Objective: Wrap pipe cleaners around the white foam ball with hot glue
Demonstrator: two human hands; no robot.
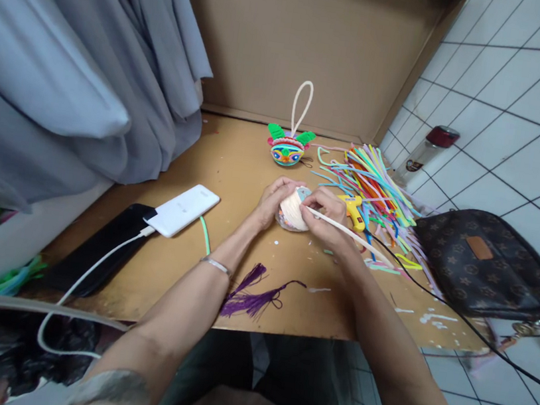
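Note:
My left hand point(272, 203) is wrapped round the left side of a small ball point(293, 211), partly covered in cream pipe cleaner, with a pale blue patch near its top. At the ball's right side, my right hand point(331, 212) pinches a cream pipe cleaner point(362, 241), whose loose length trails to the right under the wrist. The fingers hide part of the ball. Just beyond my right hand lies a yellow glue gun point(355, 213) with a black cord. Behind the ball stands a colourful animal-head ornament point(287, 154) with green ears and a cream loop.
Bundled multicoloured pipe cleaners point(378, 184) spread at the right, beside a brown patterned bag point(487, 260) and a clear jar point(425, 150) with a dark red lid. Purple tassels point(253, 302) lie near the front edge. A white power bank point(187, 211) with a cable is at left, near grey cloth point(84, 56).

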